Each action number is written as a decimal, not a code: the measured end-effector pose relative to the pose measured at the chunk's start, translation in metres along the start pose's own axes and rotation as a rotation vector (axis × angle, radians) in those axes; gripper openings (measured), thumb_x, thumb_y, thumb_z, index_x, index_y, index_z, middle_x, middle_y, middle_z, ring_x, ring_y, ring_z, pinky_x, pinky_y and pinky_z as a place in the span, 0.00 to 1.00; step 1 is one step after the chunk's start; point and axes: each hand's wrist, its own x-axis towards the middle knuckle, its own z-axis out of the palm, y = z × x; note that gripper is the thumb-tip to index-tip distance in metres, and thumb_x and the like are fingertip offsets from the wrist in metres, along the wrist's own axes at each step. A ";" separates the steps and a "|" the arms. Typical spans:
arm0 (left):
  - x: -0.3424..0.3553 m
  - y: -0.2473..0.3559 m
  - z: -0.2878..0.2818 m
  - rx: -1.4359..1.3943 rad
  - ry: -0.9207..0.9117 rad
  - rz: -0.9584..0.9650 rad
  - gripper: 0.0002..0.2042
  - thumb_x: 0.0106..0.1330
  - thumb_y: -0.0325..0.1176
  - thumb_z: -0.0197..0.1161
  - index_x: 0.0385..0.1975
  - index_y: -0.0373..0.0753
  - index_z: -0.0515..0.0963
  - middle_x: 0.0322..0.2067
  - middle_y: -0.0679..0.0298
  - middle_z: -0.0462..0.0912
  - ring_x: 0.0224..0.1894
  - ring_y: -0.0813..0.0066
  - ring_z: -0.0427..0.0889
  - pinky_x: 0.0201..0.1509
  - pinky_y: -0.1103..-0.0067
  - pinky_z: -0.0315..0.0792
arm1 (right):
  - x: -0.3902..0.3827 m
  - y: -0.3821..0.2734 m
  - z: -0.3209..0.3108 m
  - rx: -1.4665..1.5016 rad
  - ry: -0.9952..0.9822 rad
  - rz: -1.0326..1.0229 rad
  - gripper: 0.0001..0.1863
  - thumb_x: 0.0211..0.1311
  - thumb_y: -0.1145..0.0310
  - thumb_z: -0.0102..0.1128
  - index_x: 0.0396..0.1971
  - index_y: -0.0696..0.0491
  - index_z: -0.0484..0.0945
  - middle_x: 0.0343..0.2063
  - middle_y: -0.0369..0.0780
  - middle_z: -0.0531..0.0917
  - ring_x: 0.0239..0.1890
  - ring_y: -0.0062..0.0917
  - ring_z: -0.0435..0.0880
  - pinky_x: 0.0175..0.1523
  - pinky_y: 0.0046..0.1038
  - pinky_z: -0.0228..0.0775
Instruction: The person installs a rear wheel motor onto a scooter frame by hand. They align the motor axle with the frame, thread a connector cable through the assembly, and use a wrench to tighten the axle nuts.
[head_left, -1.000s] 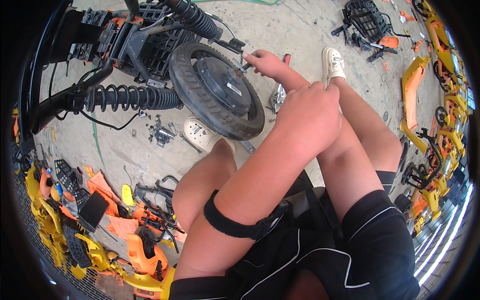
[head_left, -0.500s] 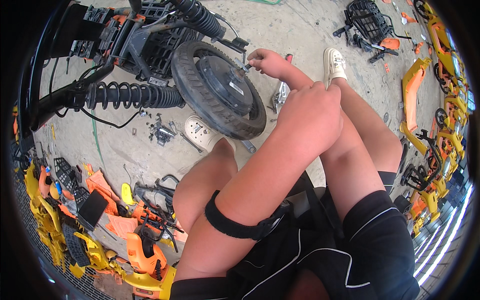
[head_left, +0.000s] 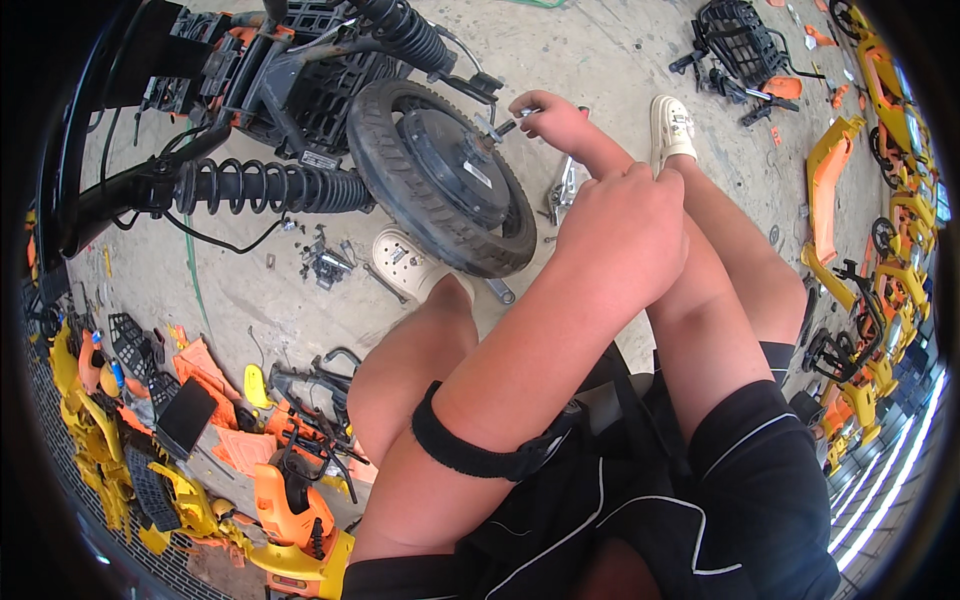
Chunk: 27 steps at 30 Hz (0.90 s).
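My right hand (head_left: 549, 122) is closed around a small metal tool (head_left: 508, 126) beside the axle hub (head_left: 457, 165) of a black wheel (head_left: 384, 172). The tool's full shape is partly hidden by my fingers. My left hand (head_left: 624, 225), black strap (head_left: 470, 455) on its arm, is closed over my right forearm, with its fingertips mostly out of sight. The wheel leans beside a black vehicle frame (head_left: 265, 75) with coil-spring shocks (head_left: 250, 185). Metal pliers or a similar tool (head_left: 560, 195) lie beyond my hands, and a wrench (head_left: 497, 290) lies below the tyre.
Small hardware (head_left: 325, 265) lies by my left shoe (head_left: 400, 260); my right shoe (head_left: 672, 125) is farther forward. Orange and yellow body panels (head_left: 205, 380) are piled left. An orange panel (head_left: 826, 185) and yellow vehicles (head_left: 890, 300) line the right. A black basket (head_left: 735, 40) lies at the back right.
My right hand has shifted slightly rightward and upward, with the tool now showing more between fingers and hub. My left hand has moved very slightly to the right with it.
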 end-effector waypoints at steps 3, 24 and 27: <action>0.001 0.001 -0.001 0.001 -0.016 -0.009 0.10 0.63 0.32 0.61 0.37 0.30 0.76 0.37 0.46 0.82 0.42 0.47 0.83 0.47 0.60 0.78 | -0.004 0.001 -0.004 0.223 0.020 0.146 0.12 0.64 0.65 0.60 0.44 0.54 0.79 0.34 0.36 0.81 0.35 0.22 0.80 0.44 0.29 0.76; 0.005 0.000 0.003 0.007 -0.035 -0.014 0.11 0.64 0.33 0.60 0.37 0.30 0.76 0.37 0.47 0.82 0.40 0.46 0.84 0.45 0.60 0.78 | 0.004 0.017 0.027 -0.021 -0.094 0.023 0.28 0.54 0.50 0.76 0.46 0.55 0.80 0.36 0.37 0.82 0.38 0.23 0.78 0.42 0.28 0.72; 0.006 0.001 0.004 0.004 -0.044 -0.017 0.11 0.64 0.33 0.60 0.37 0.30 0.76 0.37 0.46 0.82 0.39 0.45 0.84 0.45 0.59 0.78 | 0.008 0.021 0.027 -0.067 -0.059 0.005 0.28 0.53 0.51 0.77 0.46 0.55 0.81 0.35 0.37 0.82 0.37 0.23 0.78 0.42 0.27 0.73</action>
